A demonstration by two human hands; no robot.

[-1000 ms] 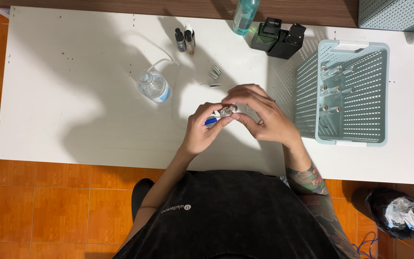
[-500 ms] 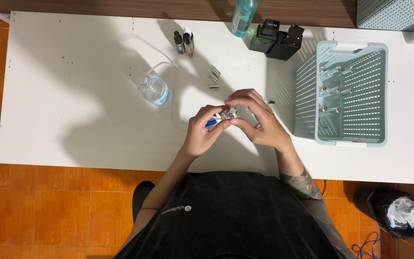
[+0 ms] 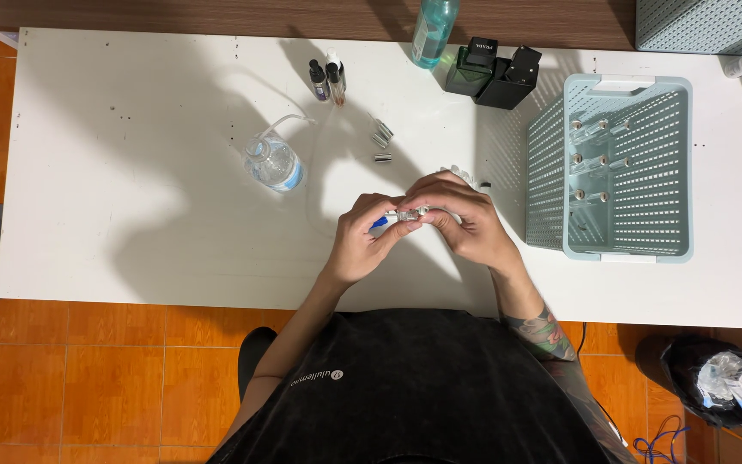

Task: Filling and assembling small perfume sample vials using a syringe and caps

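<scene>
Small clear glass vial (image 3: 405, 216) with a blue piece at its left end sits pinched between the fingertips of both hands over the white table (image 3: 130, 223), mostly covered by the fingers, so its shape and cap are hard to make out. Left hand (image 3: 369, 241) curls in from the left with thumb and forefinger closed on the vial's blue end. Right hand (image 3: 461, 219) arches over from the right, fingers bent and closed on the other end, just short of the pale blue perforated plastic basket (image 3: 551, 172).
</scene>
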